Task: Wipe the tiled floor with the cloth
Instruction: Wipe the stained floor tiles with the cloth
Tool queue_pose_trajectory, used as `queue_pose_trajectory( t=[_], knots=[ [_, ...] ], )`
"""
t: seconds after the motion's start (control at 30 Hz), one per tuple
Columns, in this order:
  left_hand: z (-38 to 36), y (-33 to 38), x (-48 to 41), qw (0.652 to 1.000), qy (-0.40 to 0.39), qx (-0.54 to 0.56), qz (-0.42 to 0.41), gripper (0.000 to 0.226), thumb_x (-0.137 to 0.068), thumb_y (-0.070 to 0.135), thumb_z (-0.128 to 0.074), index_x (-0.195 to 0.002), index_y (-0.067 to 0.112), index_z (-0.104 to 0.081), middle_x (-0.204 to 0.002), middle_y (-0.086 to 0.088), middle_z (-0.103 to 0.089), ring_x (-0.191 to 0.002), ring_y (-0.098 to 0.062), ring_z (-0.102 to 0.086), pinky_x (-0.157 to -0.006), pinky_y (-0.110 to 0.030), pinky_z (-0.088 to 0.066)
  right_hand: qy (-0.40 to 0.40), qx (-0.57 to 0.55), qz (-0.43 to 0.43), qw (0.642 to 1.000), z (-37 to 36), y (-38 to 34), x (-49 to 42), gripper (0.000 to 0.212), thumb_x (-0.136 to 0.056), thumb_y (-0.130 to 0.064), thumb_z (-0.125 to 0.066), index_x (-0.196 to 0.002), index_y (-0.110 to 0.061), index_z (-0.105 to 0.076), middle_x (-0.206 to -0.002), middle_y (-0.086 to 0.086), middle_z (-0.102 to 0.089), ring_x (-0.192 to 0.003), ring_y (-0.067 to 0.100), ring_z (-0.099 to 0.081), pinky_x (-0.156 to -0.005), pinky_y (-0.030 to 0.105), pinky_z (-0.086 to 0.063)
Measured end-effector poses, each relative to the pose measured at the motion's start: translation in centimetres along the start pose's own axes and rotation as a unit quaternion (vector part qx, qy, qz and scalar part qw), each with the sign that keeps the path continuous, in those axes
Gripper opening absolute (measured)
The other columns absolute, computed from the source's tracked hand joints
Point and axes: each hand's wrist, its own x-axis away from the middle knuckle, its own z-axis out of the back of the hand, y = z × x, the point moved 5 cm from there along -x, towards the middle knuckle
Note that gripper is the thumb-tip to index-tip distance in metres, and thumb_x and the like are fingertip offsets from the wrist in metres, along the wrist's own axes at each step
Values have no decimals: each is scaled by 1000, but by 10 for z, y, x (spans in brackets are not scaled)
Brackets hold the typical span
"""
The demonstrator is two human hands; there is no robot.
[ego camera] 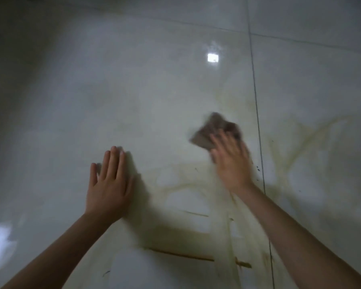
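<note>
Currently, the left grip [108, 184] (a bare hand) rests flat on the tiled floor [154, 90], fingers straight, holding nothing. The right grip [230, 161], motion-blurred, presses the brown cloth [213, 130] against the floor with extended fingers, just left of a grout line [257, 113].

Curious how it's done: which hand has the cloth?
The right hand, its fingers spread over the brown cloth. The left hand lies flat on the bare floor, touching no cloth.
</note>
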Motion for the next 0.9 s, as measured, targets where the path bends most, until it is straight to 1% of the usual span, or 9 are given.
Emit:
queue_pose_trajectory(
  t=[0.1, 0.2, 0.27, 0.4, 0.5, 0.6, 0.7, 0.8, 0.9],
  knots=[
    [-7, 8, -2, 1000, -9, -5, 11, 76, -87, 56, 7, -150, 15, 17, -156, -5, 27, -142, -19, 29, -118, -43, 12, 29, -8, -112, 993, 18, 69, 38, 55, -100, -37, -22, -146, -15, -42, -155, 7, -33, -145, 27, -27, -117, 50, -19],
    [-12, 7, -3, 1000, -11, 16, 12, 79, -83, 60, 12, -148, 17, 20, -154, -2, 31, -141, -16, 33, -117, -42, 16, 60, -29, -247, 967, 8, 42, 39, 53, -98, -33, -32, -146, -15, -42, -156, 12, -31, -146, 32, -23, -117, 53, -14],
    [-15, 6, -4, 1000, -16, 18, 4, 79, -83, 61, 11, -148, 17, 19, -154, 1, 31, -140, -13, 33, -117, -41, 17, 61, -43, -202, 976, 0, -22, 30, 50, -98, -30, -36, -145, -15, -43, -154, 14, -32, -145, 36, -24, -116, 56, -17],
    [-18, 1, -5, 999, -42, 16, -8, 82, -81, 66, 12, -147, 18, 21, -152, 3, 33, -139, -9, 36, -115, -39, 21, -4, -38, 73, 997, -29, -154, 48, 48, -96, -32, -39, -142, -21, -48, -153, 7, -38, -144, 28, -29, -112, 57, -28],
    [-19, -3, -7, 998, -59, 15, -5, 92, -72, 75, 22, -145, 18, 24, -150, 4, 36, -137, -8, 38, -111, -35, 25, -40, -28, 163, 985, -19, -129, 56, 44, -96, -34, -42, -137, -21, -55, -148, 1, -45, -139, 21, -39, -108, 48, -38],
    [-19, -4, -7, 998, -60, 24, 0, 85, -78, 69, 13, -145, 19, 26, -149, 5, 39, -137, -8, 38, -115, -39, 22, 3, 9, 83, 997, 1, -20, 58, 43, -95, -25, -44, -132, -9, -59, -141, 13, -52, -131, 32, -49, -100, 55, -44],
    [-22, -4, -7, 999, -48, 18, -7, 81, -82, 65, 10, -146, 17, 25, -152, 3, 37, -139, -10, 35, -115, -40, 21, -10, 25, -6, 1000, 25, 68, 64, 49, -97, -30, -34, -131, -5, -59, -144, 15, -49, -132, 34, -47, -104, 59, -39],
    [-22, -5, -8, 999, -39, 11, -8, 81, -84, 65, 8, -147, 17, 22, -153, 2, 34, -140, -10, 33, -112, -35, 25, -27, 27, 25, 999, 24, 84, 22, 57, -93, -40, -30, -134, -8, -52, -147, 16, -44, -136, 35, -41, -110, 62, -28],
    [-22, -5, -8, 999, -42, 6, -11, 82, -84, 67, 7, -147, 17, 22, -153, 3, 34, -140, -8, 33, -108, -28, 31, -24, 38, -33, 998, 16, 76, -57, 61, -91, -43, -29, -146, -16, -36, -159, 9, -20, -146, 30, -17, -115, 60, -5]
  ],
)
